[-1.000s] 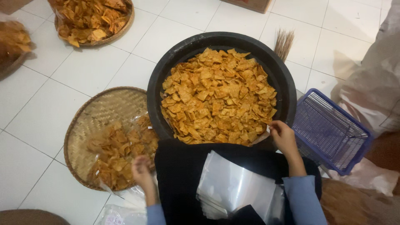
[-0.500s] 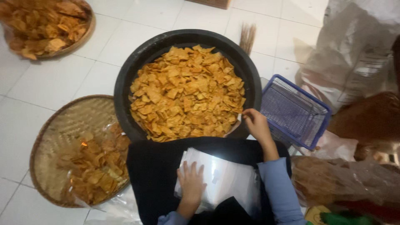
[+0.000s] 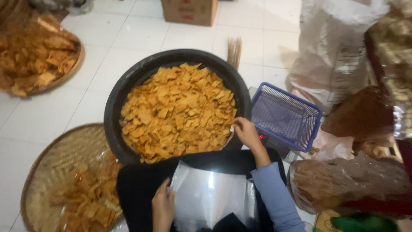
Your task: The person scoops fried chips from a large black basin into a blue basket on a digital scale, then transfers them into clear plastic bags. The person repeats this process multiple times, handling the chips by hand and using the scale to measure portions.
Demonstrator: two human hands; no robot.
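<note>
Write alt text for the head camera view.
A person's right hand reaches into a big black basin of golden chips, while the left hand rests on clear plastic bags in their lap. A blue basket sits right, a woven tray left.

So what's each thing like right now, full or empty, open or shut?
Black basin: nearly full of golden chips.
Blue basket: empty.
Clear plastic bags: lying flat and empty on the lap.
Left hand: flat at the bags' edge.
Right hand: at the basin's rim, touching chips.
Woven tray: partly covered with chips.
Cardboard box: shut.
</note>
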